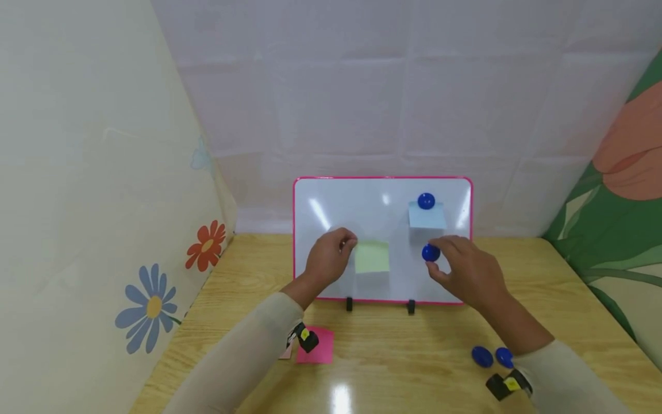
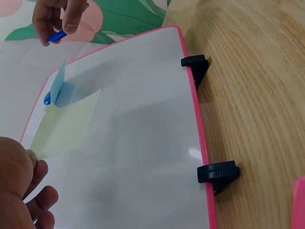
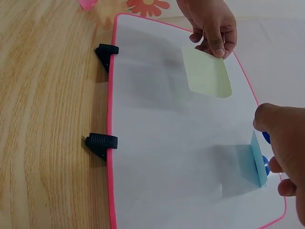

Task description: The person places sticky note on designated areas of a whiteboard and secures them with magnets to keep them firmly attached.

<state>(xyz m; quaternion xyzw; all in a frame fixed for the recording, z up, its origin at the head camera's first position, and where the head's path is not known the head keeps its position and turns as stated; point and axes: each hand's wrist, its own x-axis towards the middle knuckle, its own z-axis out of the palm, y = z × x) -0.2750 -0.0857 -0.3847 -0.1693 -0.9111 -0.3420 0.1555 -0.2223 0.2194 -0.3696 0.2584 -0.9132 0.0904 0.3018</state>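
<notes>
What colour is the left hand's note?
Pale yellow-green; the note shows best in the right wrist view.

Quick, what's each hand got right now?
Left hand: holding the pale green paper note by its edge.
Right hand: holding a round blue magnet between finger and thumb.

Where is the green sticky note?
In the head view, the green note is pinched in the left hand, in front of the whiteboard, below and left of the blue note.
</notes>
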